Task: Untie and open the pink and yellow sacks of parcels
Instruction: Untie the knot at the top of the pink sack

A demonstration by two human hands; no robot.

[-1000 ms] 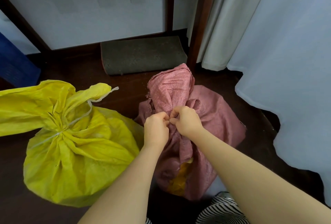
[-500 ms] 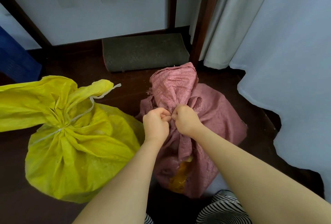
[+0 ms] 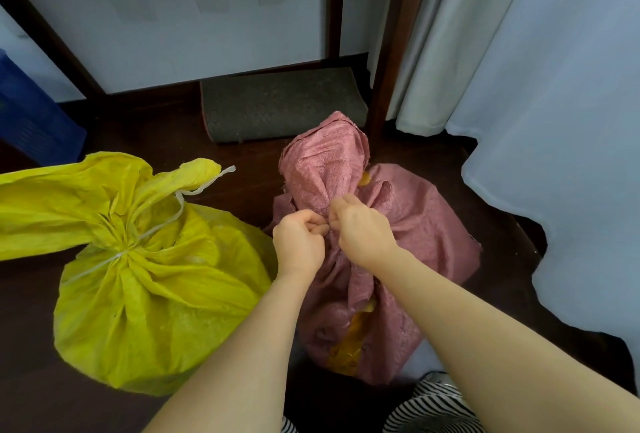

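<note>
The pink woven sack (image 3: pixel 415 224) stands on the dark floor in the middle, its neck bunched and its top flap upright. Both hands are at that neck. My left hand (image 3: pixel 299 242) and my right hand (image 3: pixel 360 228) have curled fingers that pinch at the tie, which the fingers hide. Yellow parcels show through tears low on the pink sack. The yellow sack (image 3: pixel 145 294) sits to the left, tied at its neck with a white string (image 3: pixel 173 217).
A grey mat (image 3: pixel 280 103) lies behind the sacks by a white wall panel. A dark wooden post (image 3: pixel 388 68) and pale curtains (image 3: pixel 536 86) stand right. A blue crate (image 3: pixel 31 120) is at far left. Striped clothing (image 3: pixel 433 408) shows at the bottom.
Both hands stay at the pink sack's neck; the right hand has shifted slightly up and away from the left. The sack's top flap has loosened a little.
</note>
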